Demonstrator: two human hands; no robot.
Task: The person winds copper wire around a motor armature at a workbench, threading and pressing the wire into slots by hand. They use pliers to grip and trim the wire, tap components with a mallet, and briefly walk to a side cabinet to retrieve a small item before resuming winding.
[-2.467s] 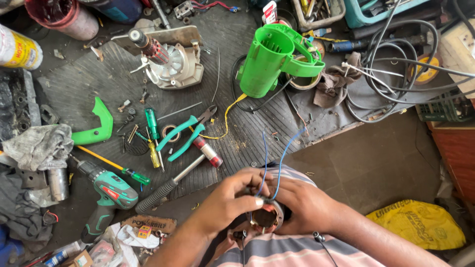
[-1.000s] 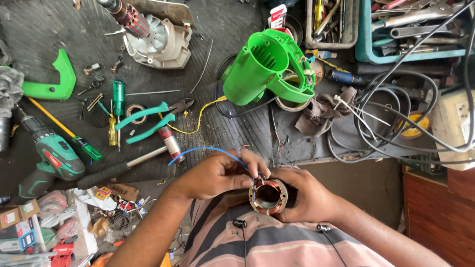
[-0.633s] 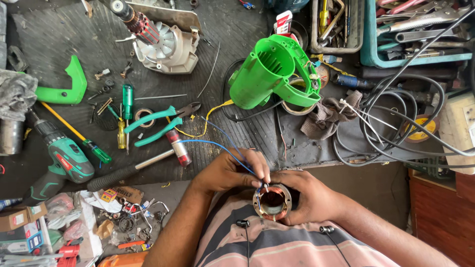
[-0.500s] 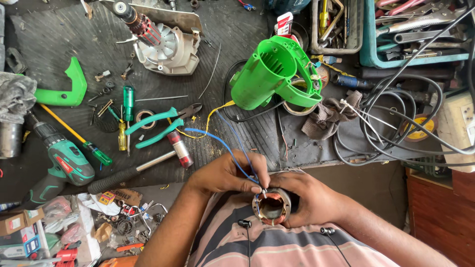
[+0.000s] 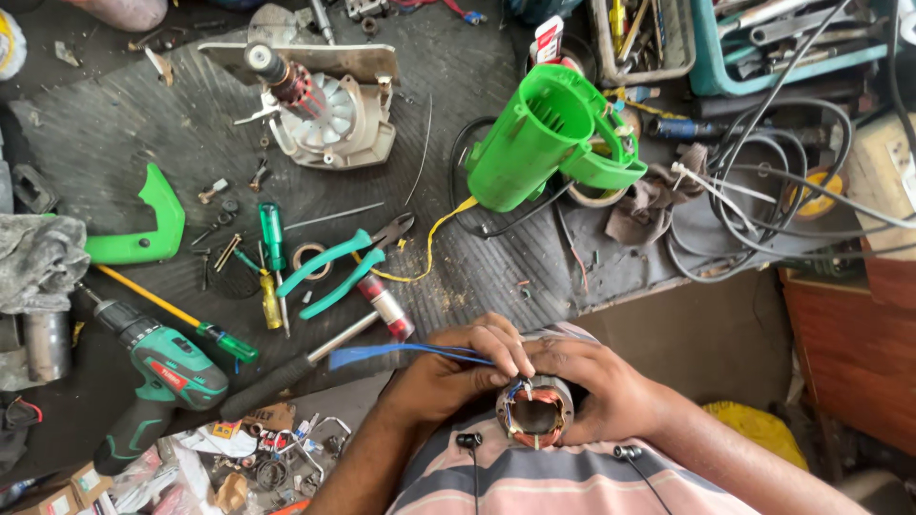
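Note:
Both hands hold a round motor stator with copper windings close to my chest. My left hand grips its left side and pinches thin blue wires that run out to the left. My right hand cups the stator's right side. A green plastic tool housing lies on the ribbed black mat beyond the hands, with a yellow wire trailing from it.
Teal-handled pliers, a green screwdriver, a green cordless drill, a green handle shell and a motor armature on its fan plate lie on the mat. Coiled black cables and tool trays sit at right.
The view has shifted slightly. The stator stays in both hands; the blue wires now stretch out flat to the left instead of arching up over my left hand.

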